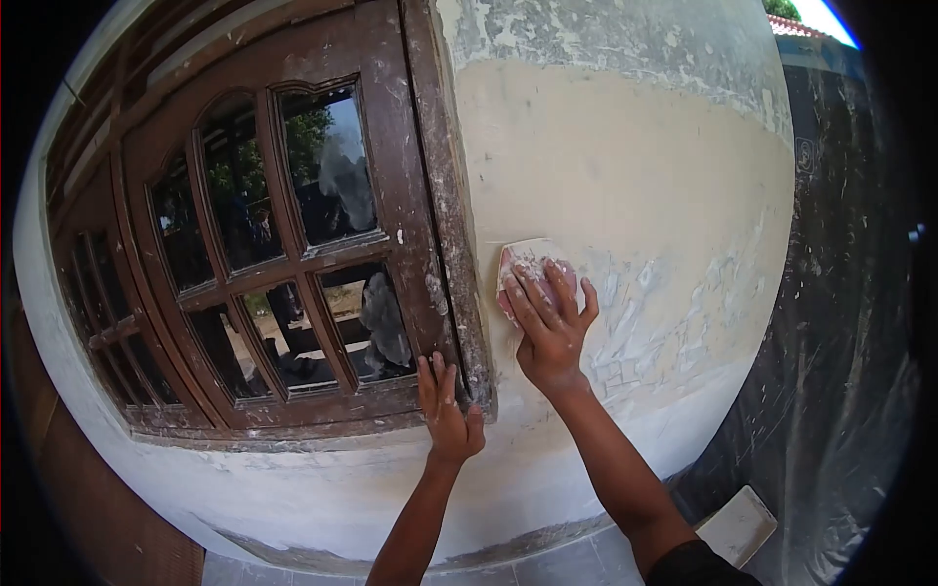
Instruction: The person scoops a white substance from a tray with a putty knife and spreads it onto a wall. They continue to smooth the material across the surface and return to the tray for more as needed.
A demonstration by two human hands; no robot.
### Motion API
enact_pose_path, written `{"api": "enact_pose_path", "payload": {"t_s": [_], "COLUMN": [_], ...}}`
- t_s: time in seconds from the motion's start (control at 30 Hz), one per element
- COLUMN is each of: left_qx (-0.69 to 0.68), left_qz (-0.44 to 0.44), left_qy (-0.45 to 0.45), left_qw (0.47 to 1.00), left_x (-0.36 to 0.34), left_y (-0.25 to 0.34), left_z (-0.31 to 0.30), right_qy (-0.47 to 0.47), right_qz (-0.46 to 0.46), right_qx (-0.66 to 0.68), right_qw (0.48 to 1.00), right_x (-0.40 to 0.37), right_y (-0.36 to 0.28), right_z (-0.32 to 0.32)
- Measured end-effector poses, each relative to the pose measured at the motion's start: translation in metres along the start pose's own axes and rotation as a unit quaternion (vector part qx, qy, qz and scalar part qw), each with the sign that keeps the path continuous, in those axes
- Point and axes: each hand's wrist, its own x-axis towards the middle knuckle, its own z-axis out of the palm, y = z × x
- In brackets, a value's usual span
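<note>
My right hand (553,327) presses a dusty pinkish piece of sandpaper (505,279) flat against the wall, fingers spread over it. The sheet has a pale edge and white smears, and my fingers hide much of it. Around it the wall (606,176) is coated in cream-coloured filler, with rough white ridges (674,322) to the right of my hand. My left hand (449,415) rests with its fingers extended on the lower right corner of the brown wooden window frame (399,398). Nothing shows in its grasp, and white dust marks both hands.
Glass panes (327,166) of the window lie left of my hands. Dark plastic sheeting (840,293) hangs beyond the wall's right edge. A pale rectangular board or tray (738,527) is low at the right, near the grey tiled floor (557,566).
</note>
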Motion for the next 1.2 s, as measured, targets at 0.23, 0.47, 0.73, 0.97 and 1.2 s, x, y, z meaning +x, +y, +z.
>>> {"api": "enact_pose_path", "payload": {"t_s": [0.23,0.47,0.73,0.97,1.2], "left_qx": [-0.062,-0.095,-0.099,-0.108,-0.098], "left_qz": [0.011,0.009,0.001,0.013,0.021], "left_qy": [-0.008,-0.012,0.001,-0.011,-0.021], "left_qw": [0.998,0.995,0.995,0.994,0.995], "left_x": [-0.004,-0.008,-0.006,-0.007,-0.011], "left_y": [-0.007,-0.010,-0.011,-0.012,-0.013], "left_z": [0.000,-0.002,-0.004,-0.004,-0.005], "right_qy": [-0.128,0.023,-0.124,-0.063,-0.027], "right_qz": [0.042,0.048,0.078,0.075,0.035], "right_qx": [-0.028,-0.019,-0.029,0.016,-0.019], "right_qw": [0.991,0.998,0.989,0.995,0.999], "right_x": [-0.150,-0.015,-0.151,-0.115,-0.033], "right_y": [-0.019,-0.031,-0.039,-0.054,-0.008], "right_z": [-0.014,-0.010,0.006,-0.023,0.017]}}
